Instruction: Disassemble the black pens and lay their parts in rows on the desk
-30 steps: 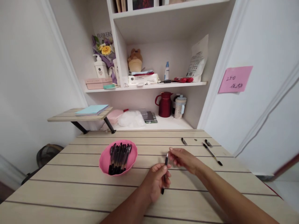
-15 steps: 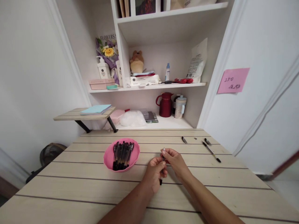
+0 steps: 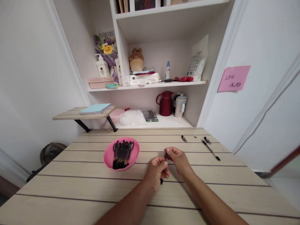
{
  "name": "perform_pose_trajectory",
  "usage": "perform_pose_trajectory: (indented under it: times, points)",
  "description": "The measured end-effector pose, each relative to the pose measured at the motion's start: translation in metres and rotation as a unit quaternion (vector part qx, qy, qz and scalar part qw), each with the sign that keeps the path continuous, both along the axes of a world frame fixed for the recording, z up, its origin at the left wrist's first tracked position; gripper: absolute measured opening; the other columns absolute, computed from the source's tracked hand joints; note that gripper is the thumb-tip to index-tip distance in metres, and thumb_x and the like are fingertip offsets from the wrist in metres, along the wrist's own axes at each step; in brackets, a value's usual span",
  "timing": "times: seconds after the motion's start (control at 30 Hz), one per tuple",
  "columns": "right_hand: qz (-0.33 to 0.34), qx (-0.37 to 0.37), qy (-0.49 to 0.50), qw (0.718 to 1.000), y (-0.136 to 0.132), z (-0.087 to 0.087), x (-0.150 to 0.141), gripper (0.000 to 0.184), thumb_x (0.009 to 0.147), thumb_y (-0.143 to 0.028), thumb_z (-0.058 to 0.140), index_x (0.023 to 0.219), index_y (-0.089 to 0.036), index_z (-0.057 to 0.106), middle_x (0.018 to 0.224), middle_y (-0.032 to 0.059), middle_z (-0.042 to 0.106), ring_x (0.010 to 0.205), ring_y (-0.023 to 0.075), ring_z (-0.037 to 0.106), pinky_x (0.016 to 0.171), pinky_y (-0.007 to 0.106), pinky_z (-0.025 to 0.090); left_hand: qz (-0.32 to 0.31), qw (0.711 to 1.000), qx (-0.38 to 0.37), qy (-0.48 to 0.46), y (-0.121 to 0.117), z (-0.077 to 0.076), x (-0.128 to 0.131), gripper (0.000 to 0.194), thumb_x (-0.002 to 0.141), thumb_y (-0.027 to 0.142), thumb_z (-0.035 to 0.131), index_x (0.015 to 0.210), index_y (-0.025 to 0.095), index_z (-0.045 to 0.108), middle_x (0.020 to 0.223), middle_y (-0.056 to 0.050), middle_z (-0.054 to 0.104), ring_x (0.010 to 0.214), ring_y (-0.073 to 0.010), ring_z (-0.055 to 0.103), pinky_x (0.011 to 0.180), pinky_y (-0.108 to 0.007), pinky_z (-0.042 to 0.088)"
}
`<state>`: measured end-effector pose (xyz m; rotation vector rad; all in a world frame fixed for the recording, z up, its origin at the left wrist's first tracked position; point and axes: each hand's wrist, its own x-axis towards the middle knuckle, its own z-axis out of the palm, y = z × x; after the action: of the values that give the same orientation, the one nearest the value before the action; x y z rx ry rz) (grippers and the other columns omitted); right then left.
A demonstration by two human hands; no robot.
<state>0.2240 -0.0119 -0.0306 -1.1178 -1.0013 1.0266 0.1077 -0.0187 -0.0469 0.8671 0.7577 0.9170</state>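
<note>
My left hand [image 3: 157, 172] is closed around a black pen [image 3: 166, 155], whose dark end [image 3: 161, 181] sticks out below the fingers. Thumb and fingertips of my right hand [image 3: 177, 157] pinch the pen's upper end, just above the left hand. That end is mostly covered, so I cannot make out its tip. To the left, a pink bowl [image 3: 107, 156] with a wavy rim holds several capped black pens [image 3: 123, 153]. On the right of the table lie an uncapped pen [image 3: 211, 150], a black pen cap [image 3: 184, 138] and another cap [image 3: 207, 140].
A small dark piece [image 3: 195, 137] lies between the two caps. Behind the slatted wooden table [image 3: 98, 190] stand white shelves with a red jug [image 3: 165, 103] and a pale cup [image 3: 180, 106]. A small raised stand [image 3: 70, 114] carries blue paper [image 3: 95, 108] at the left.
My right hand has moved left and closed on the pen's upper end. The silver tip that showed earlier is out of sight now. My left hand has kept its hold.
</note>
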Motion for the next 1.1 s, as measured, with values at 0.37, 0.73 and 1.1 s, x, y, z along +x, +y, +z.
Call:
perform_pose_trajectory:
  times: [0.37,0.73,1.1]
  points:
    - [0.045,-0.030,0.043,0.998,-0.0043,0.0046,-0.0025,0.033,0.059,-0.047,0.066,0.066,-0.017,0.054,0.055,-0.0023,0.053,0.046,0.0092,0.044,0.049,0.024,0.036,0.002,1.000,0.002,-0.005,0.0021,-0.0002,-0.0009,0.037,0.058,0.035,0.068,0.083,0.016,0.048,0.060,0.004,0.053,0.041,-0.0053,0.046,0.042,-0.018,0.033]
    - [0.014,-0.031,0.043,0.999,-0.0019,0.0010,0.0022,0.032,0.060,-0.048,0.065,0.064,-0.018,0.056,0.052,-0.0033,0.052,0.046,0.0089,0.042,0.047,0.023,0.033,-0.009,1.000,0.001,0.005,0.0001,0.0011,-0.0008,0.039,0.058,0.039,0.067,0.084,0.017,0.048,0.059,0.004,0.053,0.041,-0.0057,0.047,0.041,-0.018,0.033]
    - [0.031,-0.013,0.052,0.998,-0.0038,0.0021,0.0025,0.025,0.061,-0.040,0.066,0.066,-0.017,0.058,0.056,-0.0019,0.055,0.050,0.0099,0.044,0.052,0.025,0.035,-0.019,0.999,0.024,0.027,-0.0009,0.0028,0.0004,0.031,0.066,0.042,0.058,0.080,0.018,0.044,0.058,0.006,0.051,0.034,-0.0049,0.043,0.034,-0.017,0.029]
